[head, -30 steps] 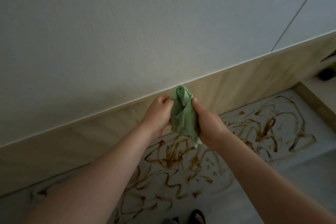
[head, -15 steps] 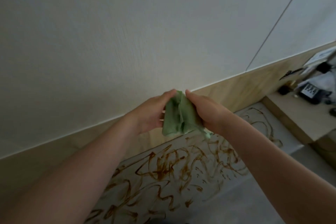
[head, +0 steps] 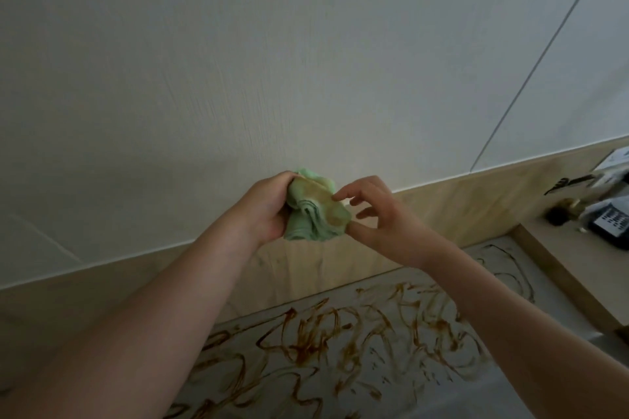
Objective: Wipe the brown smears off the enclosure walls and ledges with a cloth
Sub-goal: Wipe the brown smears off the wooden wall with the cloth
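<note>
A bunched green cloth (head: 315,211), stained brown on its upper face, is held up in front of the wall. My left hand (head: 263,209) grips it from the left. My right hand (head: 377,214) touches its right edge with fingertip and thumb, the other fingers spread. Below, a pale ledge (head: 340,364) is covered with brown smears (head: 316,333). A light wooden wall strip (head: 442,207) runs behind the hands, under a white wall panel (head: 238,61).
At the right a wooden shelf (head: 565,265) carries a dark device with buttons (head: 609,224), a small dark round object (head: 558,213) and a dark comb-like item (head: 568,182). A seam (head: 544,48) splits the white wall panels.
The view has tilted up and left. The cloth has been turned and bunched into my left hand, showing its brown-stained side. My right hand has loosened from a full grip to a fingertip touch.
</note>
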The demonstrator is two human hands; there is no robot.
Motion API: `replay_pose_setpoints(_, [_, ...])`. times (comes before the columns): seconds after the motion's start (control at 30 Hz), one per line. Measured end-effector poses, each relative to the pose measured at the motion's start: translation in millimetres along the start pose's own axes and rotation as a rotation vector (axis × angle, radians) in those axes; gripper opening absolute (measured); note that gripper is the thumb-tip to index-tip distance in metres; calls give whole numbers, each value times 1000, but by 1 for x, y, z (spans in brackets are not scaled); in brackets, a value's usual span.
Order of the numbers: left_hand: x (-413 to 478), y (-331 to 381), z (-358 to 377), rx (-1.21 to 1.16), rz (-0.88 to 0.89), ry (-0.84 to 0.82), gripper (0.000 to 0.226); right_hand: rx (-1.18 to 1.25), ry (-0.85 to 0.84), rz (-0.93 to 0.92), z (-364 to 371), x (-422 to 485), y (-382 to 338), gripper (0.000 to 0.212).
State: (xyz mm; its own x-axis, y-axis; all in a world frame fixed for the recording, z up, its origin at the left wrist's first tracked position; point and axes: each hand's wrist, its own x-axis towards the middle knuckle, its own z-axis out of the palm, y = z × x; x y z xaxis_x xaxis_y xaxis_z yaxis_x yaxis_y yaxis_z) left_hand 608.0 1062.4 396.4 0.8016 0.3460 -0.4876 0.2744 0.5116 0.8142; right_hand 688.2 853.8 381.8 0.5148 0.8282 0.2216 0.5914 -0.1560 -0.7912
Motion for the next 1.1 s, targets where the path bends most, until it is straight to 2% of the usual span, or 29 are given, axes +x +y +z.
replay_pose_setpoints(0.1, [-9,-7,18,-25,-29,18,27,168,25,27,-34,-1,-8,10])
replay_pose_setpoints(0.13, [-12,-10,23,-33,-39,16,26,206,32,34,-47,-2,-12,8])
replay_pose_setpoints(0.2, [-16,-17,37,-30,-52,15,22,346,26,52,-75,-4,-21,15])
replay_pose_setpoints(0.27, [-20,-25,54,96,-12,77,23,501,4,124,-103,-6,-32,21])
replay_pose_setpoints(0.37, [-22,-38,79,260,43,179,49,365,1,244,-129,-9,-40,30])
replay_pose_setpoints(0.5, [-30,-50,130,269,169,-16,71,310,17,333,-156,-27,-28,33])
replay_pose_setpoints(0.57, [-35,-52,158,394,279,-179,75,326,43,340,-173,-37,-22,37])
replay_pose_setpoints(0.63, [-41,-55,193,601,375,-278,60,363,71,358,-194,-48,-15,40])
replay_pose_setpoints(0.8, [-32,-50,250,959,530,-164,9,326,208,372,-245,-67,8,34])
replay_pose_setpoints(0.83, [-31,-49,259,966,535,-140,17,355,248,380,-256,-71,13,32])
replay_pose_setpoints(0.87, [-30,-47,265,901,513,-145,23,414,278,393,-265,-73,18,30])
replay_pose_setpoints(0.97, [-27,-33,286,422,329,-287,20,762,337,457,-287,-74,28,27])
replay_pose_setpoints(1.0, [-24,-26,290,280,300,-311,25,887,320,470,-294,-72,29,28])
replay_pose_setpoints(1.1, [-17,-9,310,10,261,-324,67,1105,268,454,-320,-58,31,32])
